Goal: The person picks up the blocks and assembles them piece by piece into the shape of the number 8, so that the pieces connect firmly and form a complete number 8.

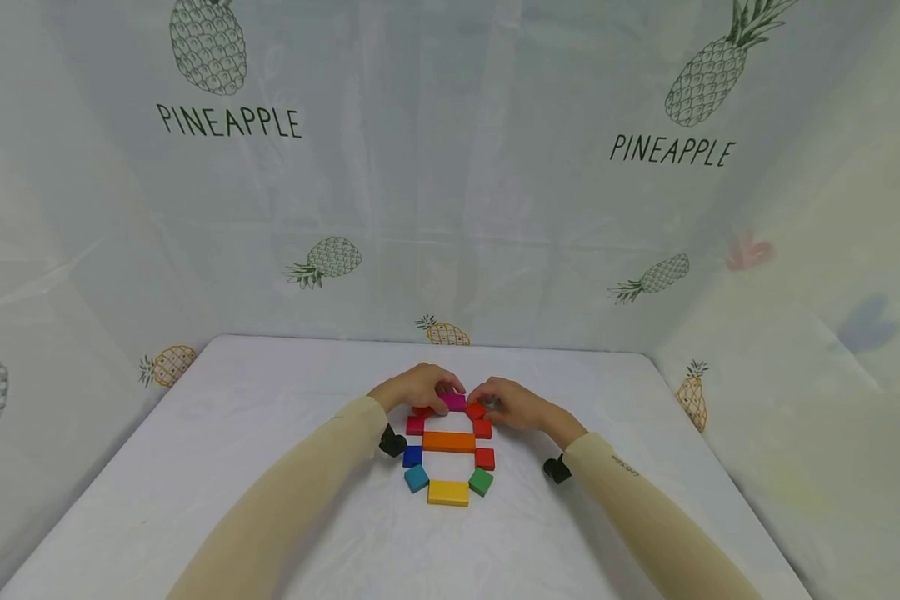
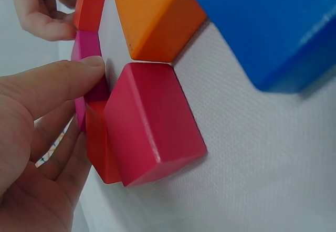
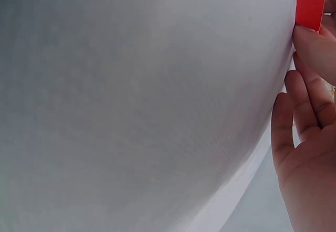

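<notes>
Colored wooden blocks form a closed oval on the white table. At its far end lies a magenta block (image 1: 456,402); my left hand (image 1: 422,387) pinches it, the thumb on its near side and the fingers behind, as the left wrist view shows. My right hand (image 1: 517,403) has thumb and index finger around a red block (image 1: 476,411) just right of the magenta one. In the right wrist view only part of that red block (image 3: 310,3) appears. An orange-red block (image 2: 102,143) and a crimson block (image 2: 155,122) sit beside the left hand, the former partly hidden.
A long orange block (image 1: 448,442) spans the oval's middle. Down the left side are blue (image 1: 412,456) and teal (image 1: 416,478) blocks, on the right red (image 1: 484,458) and green (image 1: 481,481), and a yellow block (image 1: 447,493) at the near end. A pineapple-print curtain (image 1: 450,183) hangs behind the table.
</notes>
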The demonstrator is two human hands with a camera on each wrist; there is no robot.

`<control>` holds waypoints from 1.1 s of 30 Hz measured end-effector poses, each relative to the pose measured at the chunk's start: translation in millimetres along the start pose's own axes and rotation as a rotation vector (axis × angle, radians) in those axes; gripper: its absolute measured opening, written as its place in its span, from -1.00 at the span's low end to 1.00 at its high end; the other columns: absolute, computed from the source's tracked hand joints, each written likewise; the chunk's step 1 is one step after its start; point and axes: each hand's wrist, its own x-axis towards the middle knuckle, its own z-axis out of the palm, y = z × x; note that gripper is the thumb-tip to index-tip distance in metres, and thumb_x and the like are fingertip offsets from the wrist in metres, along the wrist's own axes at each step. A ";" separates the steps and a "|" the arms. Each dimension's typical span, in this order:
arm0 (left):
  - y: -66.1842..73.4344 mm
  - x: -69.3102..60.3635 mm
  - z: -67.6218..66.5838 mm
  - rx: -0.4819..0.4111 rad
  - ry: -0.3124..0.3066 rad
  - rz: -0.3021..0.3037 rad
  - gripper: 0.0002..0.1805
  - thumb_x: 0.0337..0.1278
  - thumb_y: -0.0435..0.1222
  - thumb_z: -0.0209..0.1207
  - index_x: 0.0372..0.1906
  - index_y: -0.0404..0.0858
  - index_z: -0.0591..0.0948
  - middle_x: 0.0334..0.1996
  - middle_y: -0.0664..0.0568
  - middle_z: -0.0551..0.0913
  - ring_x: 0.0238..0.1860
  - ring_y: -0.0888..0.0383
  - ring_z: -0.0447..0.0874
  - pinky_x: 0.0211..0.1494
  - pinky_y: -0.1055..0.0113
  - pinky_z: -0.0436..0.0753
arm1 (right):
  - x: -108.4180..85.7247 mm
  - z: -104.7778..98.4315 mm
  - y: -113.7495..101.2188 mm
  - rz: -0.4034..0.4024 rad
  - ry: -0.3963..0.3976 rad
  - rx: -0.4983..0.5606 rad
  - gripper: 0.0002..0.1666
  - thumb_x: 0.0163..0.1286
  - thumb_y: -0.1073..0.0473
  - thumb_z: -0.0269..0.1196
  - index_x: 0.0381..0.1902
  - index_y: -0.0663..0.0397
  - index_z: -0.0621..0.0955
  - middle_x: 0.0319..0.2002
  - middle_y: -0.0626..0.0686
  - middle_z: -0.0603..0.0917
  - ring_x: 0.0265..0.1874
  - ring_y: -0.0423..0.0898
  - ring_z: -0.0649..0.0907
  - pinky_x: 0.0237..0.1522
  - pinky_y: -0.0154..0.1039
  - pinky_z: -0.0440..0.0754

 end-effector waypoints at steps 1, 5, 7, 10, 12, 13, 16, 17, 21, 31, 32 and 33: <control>-0.3 0.2 0.0 -0.003 0.000 0.002 -0.53 0.26 -0.30 0.47 0.24 0.07 0.72 0.08 0.08 0.73 0.08 0.09 0.64 0.08 0.26 0.74 | -0.3 -0.1 0.1 0.000 0.000 0.005 -0.57 0.46 0.32 0.38 0.23 -0.09 0.68 0.10 -0.02 0.67 0.11 -0.03 0.61 0.27 0.01 0.65; -2.2 -0.5 -0.5 -0.006 0.004 0.010 -0.51 0.25 -0.30 0.47 0.26 0.05 0.70 0.09 0.08 0.74 0.09 0.10 0.65 0.10 0.25 0.74 | -2.5 -0.5 0.5 -0.003 0.004 0.004 -0.58 0.46 0.32 0.39 0.23 -0.05 0.66 0.12 -0.01 0.69 0.14 -0.01 0.64 0.28 0.00 0.65; -3.2 -2.3 -1.9 -0.009 0.009 0.013 -0.49 0.25 -0.30 0.47 0.28 0.04 0.69 0.10 0.08 0.73 0.10 0.10 0.66 0.09 0.26 0.74 | -4.6 -1.7 0.0 -0.002 0.002 0.007 -0.57 0.45 0.31 0.40 0.23 -0.02 0.65 0.13 0.00 0.69 0.16 0.00 0.65 0.28 0.01 0.65; -4.7 -7.5 -5.6 -0.015 0.029 0.021 -0.47 0.24 -0.29 0.48 0.30 0.02 0.68 0.14 0.08 0.72 0.12 0.09 0.66 0.05 0.28 0.76 | -9.7 -5.1 -0.7 0.011 -0.001 0.020 -0.54 0.43 0.31 0.42 0.25 0.00 0.64 0.15 0.01 0.69 0.16 0.01 0.65 0.29 0.02 0.65; -5.9 -12.1 -8.5 -0.010 0.050 0.030 -0.46 0.24 -0.28 0.47 0.32 0.02 0.67 0.17 0.09 0.71 0.16 0.08 0.66 0.06 0.27 0.76 | -14.5 -7.7 -0.4 0.023 0.002 0.023 -0.52 0.42 0.31 0.43 0.26 0.01 0.64 0.15 0.01 0.69 0.14 0.01 0.64 0.28 0.03 0.65; -6.4 -14.4 -9.9 -0.003 0.061 0.039 -0.45 0.24 -0.27 0.47 0.33 0.01 0.66 0.18 0.09 0.71 0.18 0.07 0.65 0.08 0.25 0.76 | -17.6 -9.2 -0.1 0.031 0.004 0.026 -0.51 0.41 0.31 0.43 0.26 0.03 0.63 0.15 0.03 0.69 0.14 0.02 0.64 0.28 0.04 0.65; -7.6 -22.0 -15.1 0.027 0.096 0.074 -0.45 0.27 -0.26 0.46 0.35 -0.04 0.65 0.21 0.05 0.70 0.23 0.01 0.63 0.19 0.15 0.73 | -27.6 -14.9 2.4 0.048 0.012 0.027 -0.49 0.41 0.31 0.44 0.29 0.07 0.62 0.16 0.07 0.68 0.13 0.05 0.65 0.26 0.05 0.66; -8.3 -25.0 -17.2 0.038 0.108 0.083 -0.45 0.28 -0.25 0.45 0.36 -0.05 0.64 0.22 0.02 0.70 0.24 0.00 0.62 0.22 0.12 0.71 | -31.2 -17.2 3.3 0.049 0.017 0.020 -0.49 0.42 0.31 0.43 0.29 0.09 0.62 0.17 0.09 0.68 0.14 0.07 0.65 0.25 0.06 0.67; -11.9 -40.3 -28.5 0.058 0.169 0.106 -0.44 0.32 -0.27 0.43 0.39 -0.09 0.62 0.25 -0.11 0.68 0.29 -0.13 0.60 0.30 -0.05 0.65 | -46.5 -27.4 5.5 0.064 0.047 0.008 -0.51 0.46 0.31 0.38 0.31 0.15 0.60 0.20 0.17 0.66 0.17 0.15 0.64 0.25 0.13 0.66; -32.5 -92.7 -49.5 0.214 0.389 0.078 -0.49 0.39 -0.04 0.37 0.38 0.07 0.62 0.38 0.00 0.60 0.39 -0.15 0.54 0.36 -0.23 0.57 | -95.3 -50.4 4.6 0.069 0.200 -0.102 -0.52 0.48 0.29 0.36 0.32 0.17 0.60 0.22 0.21 0.65 0.19 0.29 0.61 0.20 0.24 0.64; -34.3 -99.2 -50.9 0.236 0.412 0.073 -0.48 0.39 -0.02 0.37 0.39 0.07 0.62 0.40 -0.01 0.59 0.41 -0.16 0.52 0.37 -0.26 0.54 | -100.4 -53.0 3.2 0.069 0.218 -0.119 -0.52 0.47 0.29 0.37 0.31 0.16 0.60 0.22 0.21 0.65 0.19 0.29 0.61 0.20 0.25 0.63; -35.9 -105.8 -52.2 0.252 0.433 0.070 -0.48 0.38 -0.02 0.37 0.39 0.07 0.62 0.41 -0.02 0.58 0.43 -0.16 0.50 0.38 -0.29 0.52 | -105.1 -55.2 1.7 0.071 0.236 -0.133 -0.51 0.46 0.29 0.38 0.31 0.15 0.60 0.22 0.20 0.66 0.19 0.29 0.61 0.21 0.25 0.62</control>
